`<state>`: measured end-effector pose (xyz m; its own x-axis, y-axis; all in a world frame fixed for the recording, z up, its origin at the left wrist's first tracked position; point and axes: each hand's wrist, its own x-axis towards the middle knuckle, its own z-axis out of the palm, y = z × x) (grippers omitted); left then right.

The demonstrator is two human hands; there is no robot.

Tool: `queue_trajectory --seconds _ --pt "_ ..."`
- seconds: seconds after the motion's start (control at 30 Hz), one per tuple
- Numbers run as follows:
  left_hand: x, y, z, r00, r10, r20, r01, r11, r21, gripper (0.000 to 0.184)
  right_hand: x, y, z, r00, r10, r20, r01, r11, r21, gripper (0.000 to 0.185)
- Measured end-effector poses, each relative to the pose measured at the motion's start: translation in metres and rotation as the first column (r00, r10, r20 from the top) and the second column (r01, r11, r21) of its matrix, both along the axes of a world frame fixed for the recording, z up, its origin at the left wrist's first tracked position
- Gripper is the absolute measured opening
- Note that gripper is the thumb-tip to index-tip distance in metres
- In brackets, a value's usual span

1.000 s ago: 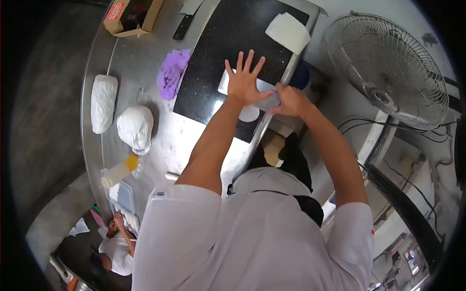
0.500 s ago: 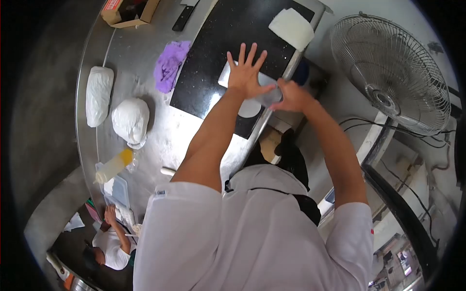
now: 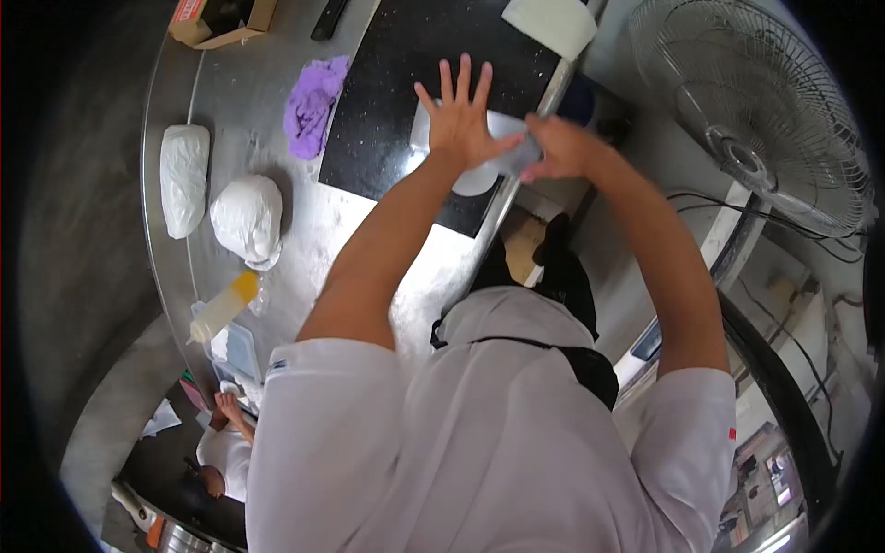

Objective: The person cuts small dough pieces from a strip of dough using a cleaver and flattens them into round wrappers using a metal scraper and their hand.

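Observation:
My left hand (image 3: 461, 131) lies with its fingers spread on top of a wide, flat, shiny metal blade (image 3: 505, 127). That blade looks like a cleaver held flat over the black board (image 3: 383, 101). At the board's near right edge, my right hand (image 3: 564, 147) is closed around the blade's right end; the handle is hidden in it and slightly blurred. A thin round white dough wrapper (image 3: 475, 182) lies just below the blade. Whatever is under the blade cannot be seen. A white stack or block (image 3: 553, 26) rests at the board's far right corner.
Left of the board are a purple cloth (image 3: 313, 106), two white plastic-wrapped bundles, the rounder one (image 3: 247, 219) nearer, and a squeeze bottle (image 3: 224, 304). A black knife handle (image 3: 329, 18) and cardboard box (image 3: 221, 23) lie farther off. A fan (image 3: 751, 111) stands right; a co-worker (image 3: 226, 456) is lower left.
The view has shifted, so the board and both hands sit a little higher. My left hand stays spread on the blade, and my right hand keeps its hold with a slight turn.

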<state>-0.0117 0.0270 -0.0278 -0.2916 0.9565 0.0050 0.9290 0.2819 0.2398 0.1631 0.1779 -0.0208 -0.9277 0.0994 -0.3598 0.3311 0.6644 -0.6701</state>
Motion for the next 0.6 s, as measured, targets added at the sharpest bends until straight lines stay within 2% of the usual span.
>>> queue_trajectory --seconds 0.03,0.1,0.17,0.23,0.27,0.37,0.4,0.47,0.57,0.6 --pt "-0.002 0.004 -0.002 0.999 -0.041 0.015 0.041 0.999 0.02 0.128 0.007 -0.002 -0.004 1.0 -0.001 -0.008 0.001 1.0 0.014 0.086" --pt "0.011 -0.002 0.002 0.995 -0.095 -0.008 0.093 0.987 -0.128 0.125 0.033 -0.036 -0.011 0.992 -0.118 0.039 0.117 0.993 0.013 0.087" --pt "0.007 0.008 -0.003 0.991 -0.127 0.042 0.129 0.99 -0.056 0.124 0.029 -0.02 -0.008 0.99 -0.14 0.032 0.141 0.989 -0.034 0.09" --pt "0.002 0.02 -0.007 0.996 -0.084 0.001 0.084 0.996 -0.009 0.123 0.031 -0.008 -0.024 0.97 -0.092 -0.224 0.088 0.996 -0.026 0.088" --pt "0.001 0.023 -0.006 0.998 -0.05 -0.048 0.052 0.997 0.048 0.121 0.02 0.0 -0.007 0.994 -0.096 -0.06 0.099 0.994 0.045 0.087" --pt "-0.01 0.036 -0.008 0.997 -0.005 -0.071 0.008 0.999 0.048 0.116 -0.008 0.023 0.022 0.999 0.003 0.04 -0.008 0.992 0.128 0.082" --pt "-0.011 0.03 -0.006 0.997 -0.017 -0.08 0.021 0.999 0.05 0.116 -0.004 0.014 0.019 0.999 -0.009 0.031 0.005 0.992 0.13 0.082" --pt "-0.01 0.02 -0.01 0.995 -0.09 -0.054 0.092 0.995 0.043 0.116 0.006 0.0 -0.001 0.997 -0.034 -0.069 0.035 0.999 0.015 0.081" --pt "0.008 0.007 -0.007 0.991 -0.131 -0.022 0.129 0.99 -0.057 0.114 0.032 -0.022 -0.014 0.995 -0.079 -0.053 0.078 0.997 -0.027 0.082" --pt "0.007 0.015 -0.007 0.99 -0.142 -0.003 0.142 0.989 -0.034 0.112 0.024 -0.019 0.005 0.989 -0.097 0.107 0.096 0.995 0.012 0.083"
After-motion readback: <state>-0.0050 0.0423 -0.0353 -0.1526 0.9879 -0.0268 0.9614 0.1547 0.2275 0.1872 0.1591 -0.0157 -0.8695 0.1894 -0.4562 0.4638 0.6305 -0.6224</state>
